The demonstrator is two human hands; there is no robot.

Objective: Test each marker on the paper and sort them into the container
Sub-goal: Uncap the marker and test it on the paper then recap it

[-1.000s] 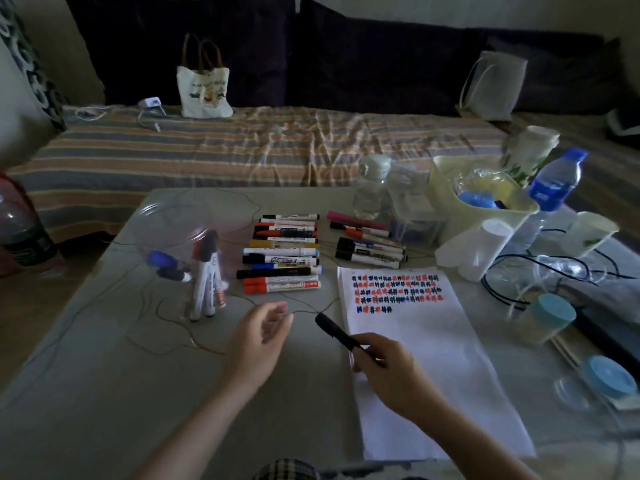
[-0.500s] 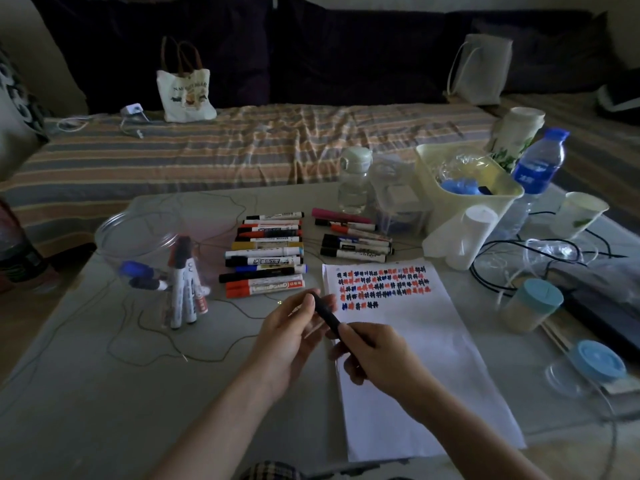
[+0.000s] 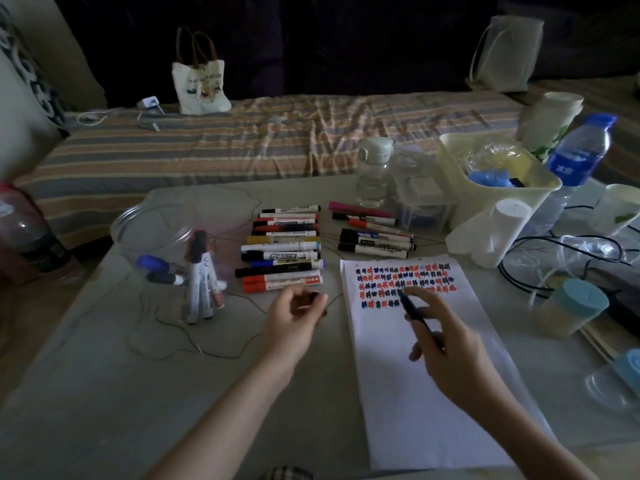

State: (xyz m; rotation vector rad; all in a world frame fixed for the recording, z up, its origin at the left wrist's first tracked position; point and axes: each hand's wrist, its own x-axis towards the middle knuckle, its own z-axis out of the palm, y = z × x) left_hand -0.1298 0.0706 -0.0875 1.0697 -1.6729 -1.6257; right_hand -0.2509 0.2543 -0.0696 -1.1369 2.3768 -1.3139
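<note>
My right hand point(image 3: 446, 344) grips a black marker point(image 3: 414, 311) with its tip down near the lowest row of marks on the white paper point(image 3: 426, 393). The paper carries rows of red, blue and black test marks at its top. My left hand point(image 3: 294, 320) hovers over the table left of the paper with its fingers curled round a small dark cap point(image 3: 313, 295). Two groups of markers lie side by side beyond the hands, a left group point(image 3: 282, 245) and a right group point(image 3: 375, 235). A clear plastic container point(image 3: 152, 230) at the left holds several upright markers point(image 3: 201, 282).
A thin wire point(image 3: 194, 344) snakes across the table near the container. A cream bin point(image 3: 498, 181), water bottles point(image 3: 575, 157), paper cups point(image 3: 620, 209), a blue-lidded jar point(image 3: 571, 306) and black cables point(image 3: 540, 268) crowd the right side. A striped bed point(image 3: 242, 143) lies beyond the table.
My hands pulled apart: the left one drew away with the cap, and the right one carried the uncapped marker rightwards over the paper to the marks.
</note>
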